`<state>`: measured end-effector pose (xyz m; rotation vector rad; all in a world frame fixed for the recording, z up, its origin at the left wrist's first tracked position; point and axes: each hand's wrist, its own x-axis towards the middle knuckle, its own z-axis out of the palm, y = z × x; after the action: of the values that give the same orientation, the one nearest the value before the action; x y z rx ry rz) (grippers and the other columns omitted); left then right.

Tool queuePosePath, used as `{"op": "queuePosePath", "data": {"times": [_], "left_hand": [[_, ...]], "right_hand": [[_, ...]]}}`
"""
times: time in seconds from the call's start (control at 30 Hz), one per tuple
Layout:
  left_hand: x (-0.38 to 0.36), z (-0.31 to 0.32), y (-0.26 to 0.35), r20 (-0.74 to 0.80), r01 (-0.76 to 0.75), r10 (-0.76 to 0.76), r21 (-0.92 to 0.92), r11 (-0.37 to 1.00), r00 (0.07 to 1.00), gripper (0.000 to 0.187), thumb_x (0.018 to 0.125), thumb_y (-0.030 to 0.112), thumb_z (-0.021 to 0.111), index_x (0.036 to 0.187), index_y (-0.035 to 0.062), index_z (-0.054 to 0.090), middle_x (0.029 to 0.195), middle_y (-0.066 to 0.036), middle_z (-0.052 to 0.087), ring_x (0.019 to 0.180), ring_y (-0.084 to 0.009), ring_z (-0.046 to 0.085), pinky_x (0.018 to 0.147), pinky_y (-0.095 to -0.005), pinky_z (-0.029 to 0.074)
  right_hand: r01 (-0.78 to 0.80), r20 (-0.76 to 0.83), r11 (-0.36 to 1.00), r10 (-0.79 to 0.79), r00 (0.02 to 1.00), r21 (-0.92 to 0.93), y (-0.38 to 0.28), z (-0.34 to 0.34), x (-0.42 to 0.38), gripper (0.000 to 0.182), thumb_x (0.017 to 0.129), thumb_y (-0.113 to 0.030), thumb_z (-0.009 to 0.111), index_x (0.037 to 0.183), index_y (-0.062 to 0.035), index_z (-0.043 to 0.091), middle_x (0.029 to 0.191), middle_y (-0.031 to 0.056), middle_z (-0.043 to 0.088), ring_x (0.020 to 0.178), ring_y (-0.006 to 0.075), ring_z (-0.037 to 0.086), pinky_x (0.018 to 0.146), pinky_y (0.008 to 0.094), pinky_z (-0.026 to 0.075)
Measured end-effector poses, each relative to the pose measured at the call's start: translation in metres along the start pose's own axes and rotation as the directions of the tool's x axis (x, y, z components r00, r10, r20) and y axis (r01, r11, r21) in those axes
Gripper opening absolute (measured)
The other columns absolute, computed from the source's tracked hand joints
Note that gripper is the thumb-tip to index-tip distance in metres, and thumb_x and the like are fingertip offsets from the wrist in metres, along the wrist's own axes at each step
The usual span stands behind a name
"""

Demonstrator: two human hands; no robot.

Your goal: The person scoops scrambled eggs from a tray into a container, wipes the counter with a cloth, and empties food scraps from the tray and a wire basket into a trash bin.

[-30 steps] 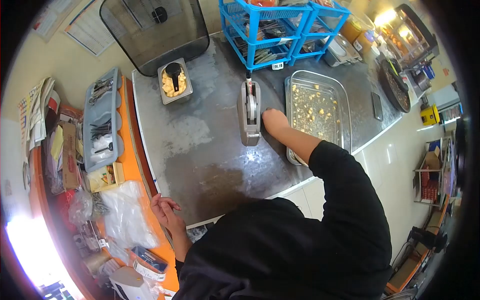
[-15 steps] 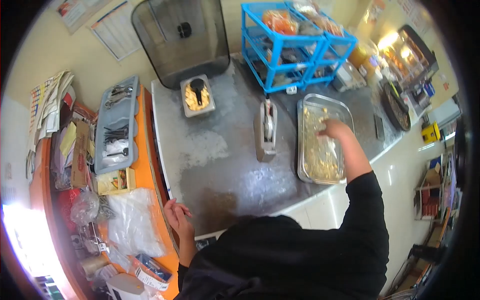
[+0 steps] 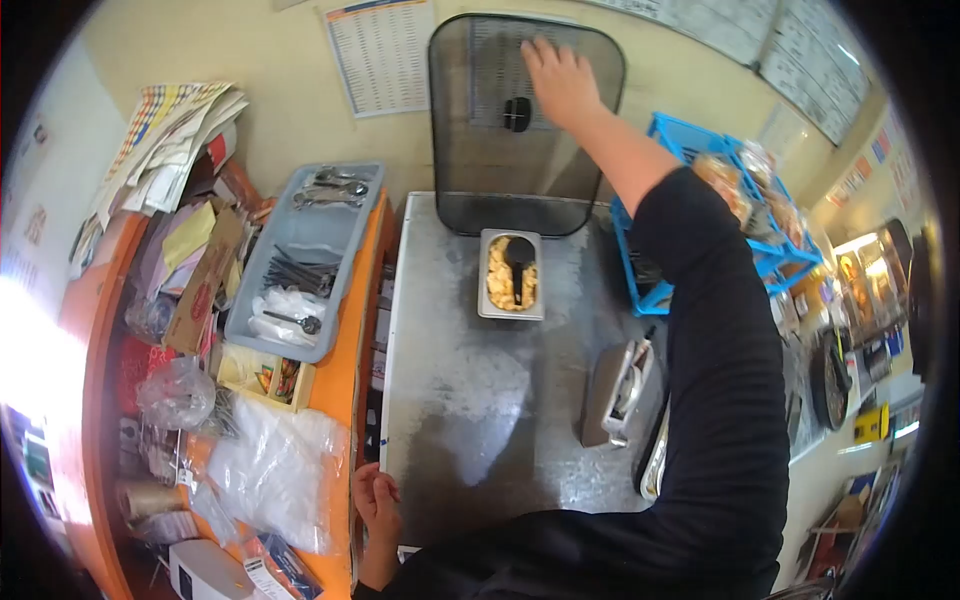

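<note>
My right hand [image 3: 562, 88] reaches up with its fingers spread, overlapping the upper part of a smoky see-through lid [image 3: 475, 150]. This lid leans upright against the wall and has a black knob [image 3: 516, 114]. Below it, a small metal container [image 3: 513, 314] holds yellowish pieces, with a black scoop [image 3: 517, 262] lying on them. Low in the view, my left hand [image 3: 378, 503] hangs empty by the steel table's [image 3: 450, 400] left edge, fingers loosely bent and apart. My right sleeve hides most of a metal tray [image 3: 655, 460].
A tape dispenser [image 3: 622, 393] stands on the table beside my right arm. Behind the arm are blue racks [image 3: 640, 295] with bagged goods. To the left, an orange counter [image 3: 345, 400] bears a grey cutlery tray [image 3: 340, 235] and plastic bags [image 3: 270, 470].
My right hand has left the metal tray and moved up and left to the lid. The view has turned, so the table things appear shifted. My left hand stays low by the table edge.
</note>
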<state>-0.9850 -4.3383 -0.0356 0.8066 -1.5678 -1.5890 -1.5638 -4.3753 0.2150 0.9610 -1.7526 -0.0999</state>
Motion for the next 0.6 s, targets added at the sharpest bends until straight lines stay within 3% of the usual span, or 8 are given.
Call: {"op": "queuePosePath", "data": {"times": [0.03,0.1,0.17,0.23,0.33,0.43,0.53,0.6], "left_hand": [[-0.002,-0.006,-0.002,-0.039,0.014,-0.014,0.012,1.000,0.999,0.023,0.096,0.019,0.046,0.113,0.0045,0.045,0.070,-0.003,0.049,0.055,-0.0067,0.043,0.050,-0.0186,0.035],[-0.004,-0.014,-0.004,-0.105,0.045,-0.039,0.051,0.998,0.994,0.024,0.096,0.020,0.046,0.113,0.0046,0.045,0.069,-0.003,0.049,0.054,-0.0066,0.043,0.050,-0.0186,0.034],[-0.011,-0.023,-0.003,-0.144,0.085,-0.069,0.114,0.990,0.987,0.024,0.096,0.022,0.046,0.113,0.0047,0.045,0.069,-0.003,0.048,0.054,-0.0065,0.042,0.050,-0.0186,0.034],[-0.014,-0.027,-0.004,-0.136,0.088,-0.071,0.121,0.989,0.988,0.025,0.096,0.023,0.046,0.113,0.0046,0.045,0.069,-0.003,0.049,0.054,-0.0064,0.042,0.050,-0.0185,0.034],[-0.013,-0.023,-0.007,-0.103,0.080,-0.069,0.106,0.991,0.992,0.024,0.096,0.022,0.046,0.113,0.0043,0.046,0.070,-0.003,0.049,0.056,-0.0063,0.043,0.051,-0.0183,0.034],[-0.009,-0.017,-0.004,-0.054,0.065,-0.060,0.095,0.993,0.997,0.023,0.096,0.019,0.046,0.113,0.0042,0.046,0.071,-0.003,0.049,0.057,-0.0064,0.043,0.051,-0.0184,0.035],[-0.005,-0.007,0.001,0.018,0.010,-0.011,0.054,0.998,1.000,0.022,0.095,0.017,0.047,0.113,0.0043,0.046,0.072,-0.003,0.050,0.058,-0.0069,0.044,0.052,-0.0187,0.036],[-0.005,0.001,0.005,0.068,-0.025,0.023,0.030,0.999,0.997,0.023,0.095,0.017,0.047,0.114,0.0044,0.045,0.072,-0.004,0.050,0.059,-0.0075,0.044,0.052,-0.0191,0.037]], "right_hand": [[-0.025,-0.194,0.992,0.000,0.981,-0.125,-0.007,0.012,0.018,0.039,0.079,-0.014,0.054,0.118,-0.0108,0.056,0.118,0.0057,0.058,0.099,0.0252,0.058,0.082,0.0404,0.047],[-0.108,-0.087,0.982,0.095,0.992,-0.154,-0.009,0.022,0.052,0.051,0.077,-0.008,0.055,0.128,-0.0110,0.048,0.123,0.0069,0.054,0.098,0.0268,0.058,0.082,0.0413,0.048],[-0.223,-0.196,0.972,0.233,0.952,0.075,0.001,0.045,0.072,0.032,0.087,-0.007,0.052,0.119,-0.0024,0.053,0.120,0.0208,0.056,0.110,0.0336,0.055,0.090,0.0404,0.045],[-0.241,0.394,0.971,0.226,0.891,-0.012,0.005,0.022,0.080,0.033,0.089,-0.007,0.049,0.121,-0.0022,0.052,0.125,0.0186,0.053,0.115,0.0325,0.052,0.091,0.0403,0.044],[-0.375,0.525,0.917,0.255,0.812,0.134,0.012,-0.011,0.086,0.029,0.089,-0.007,0.047,0.116,-0.0007,0.055,0.120,0.0192,0.056,0.110,0.0347,0.054,0.090,0.0416,0.045],[-0.245,0.323,0.927,0.148,0.935,0.284,0.023,-0.030,0.065,0.026,0.088,-0.005,0.047,0.110,-0.0007,0.059,0.113,0.0202,0.060,0.104,0.0370,0.056,0.088,0.0429,0.046],[-0.244,0.204,0.898,0.179,0.963,0.366,0.030,-0.057,0.034,0.023,0.085,-0.004,0.049,0.105,-0.0034,0.063,0.106,0.0209,0.062,0.098,0.0371,0.059,0.086,0.0426,0.047],[-0.025,-0.078,0.904,0.065,0.995,0.427,0.029,-0.083,0.005,0.024,0.086,-0.009,0.051,0.107,-0.0065,0.063,0.107,0.0213,0.062,0.099,0.0342,0.059,0.087,0.0420,0.047]]}}
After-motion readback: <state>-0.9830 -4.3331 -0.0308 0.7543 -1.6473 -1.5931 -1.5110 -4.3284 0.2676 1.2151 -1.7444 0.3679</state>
